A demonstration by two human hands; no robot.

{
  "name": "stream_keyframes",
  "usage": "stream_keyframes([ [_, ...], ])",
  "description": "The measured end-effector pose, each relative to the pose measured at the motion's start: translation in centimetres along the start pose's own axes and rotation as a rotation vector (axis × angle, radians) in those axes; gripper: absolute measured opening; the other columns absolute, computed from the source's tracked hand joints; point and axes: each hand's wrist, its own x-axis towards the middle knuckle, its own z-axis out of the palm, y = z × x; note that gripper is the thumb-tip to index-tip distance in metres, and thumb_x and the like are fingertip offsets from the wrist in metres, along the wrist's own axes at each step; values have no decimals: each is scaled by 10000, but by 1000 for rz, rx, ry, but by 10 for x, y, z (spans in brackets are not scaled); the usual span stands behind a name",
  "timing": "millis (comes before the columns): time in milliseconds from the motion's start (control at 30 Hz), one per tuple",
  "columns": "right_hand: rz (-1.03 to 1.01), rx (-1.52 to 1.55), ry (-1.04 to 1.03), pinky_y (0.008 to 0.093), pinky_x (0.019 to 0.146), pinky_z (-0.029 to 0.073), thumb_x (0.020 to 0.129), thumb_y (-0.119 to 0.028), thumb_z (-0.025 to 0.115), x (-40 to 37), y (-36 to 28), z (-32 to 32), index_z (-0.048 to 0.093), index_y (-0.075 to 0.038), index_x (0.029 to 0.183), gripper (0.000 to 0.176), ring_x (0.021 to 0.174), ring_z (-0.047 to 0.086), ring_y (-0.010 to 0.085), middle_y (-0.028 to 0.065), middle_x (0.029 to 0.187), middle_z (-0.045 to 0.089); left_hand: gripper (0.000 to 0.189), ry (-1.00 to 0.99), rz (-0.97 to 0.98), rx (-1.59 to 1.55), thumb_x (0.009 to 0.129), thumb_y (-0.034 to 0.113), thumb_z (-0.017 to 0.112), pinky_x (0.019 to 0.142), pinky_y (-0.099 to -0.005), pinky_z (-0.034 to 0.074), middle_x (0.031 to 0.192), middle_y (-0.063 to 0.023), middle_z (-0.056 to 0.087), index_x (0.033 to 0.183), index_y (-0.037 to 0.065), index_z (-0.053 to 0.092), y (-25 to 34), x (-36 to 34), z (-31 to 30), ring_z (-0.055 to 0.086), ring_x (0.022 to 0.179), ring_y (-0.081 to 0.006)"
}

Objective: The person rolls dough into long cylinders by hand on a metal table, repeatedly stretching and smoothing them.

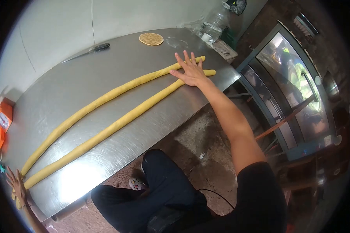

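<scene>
Two long yellow dough ropes lie side by side across the metal table (144,124). The far dough rope (109,96) and the near dough rope (116,125) run from the lower left to the upper right. My right hand (191,73) rests flat over both ropes close to their right ends, fingers spread. At the far left, my left hand (16,184) lies over the other ends with its fingers apart. Short bits of dough show past that hand, near the table's edge.
A knife with a black handle (100,47) and a flat round piece of dough (151,39) lie along the back. An orange scale (4,120) stands at the left. A clear plastic jug (214,24) is at the back right corner. A glass-doored cabinet (287,93) stands right of the table.
</scene>
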Motion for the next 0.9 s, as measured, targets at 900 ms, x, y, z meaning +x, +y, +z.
stream_keyframes([
  [900,-7,211,318,635,1317,95,992,-764,523,-53,15,10,446,-165,1655,896,1619,254,440,193,1694,426,604,191,-43,24,1137,321,482,1198,-828,137,1805,-11,238,1700,397,278,48,-59,-99,133,1666,-405],
])
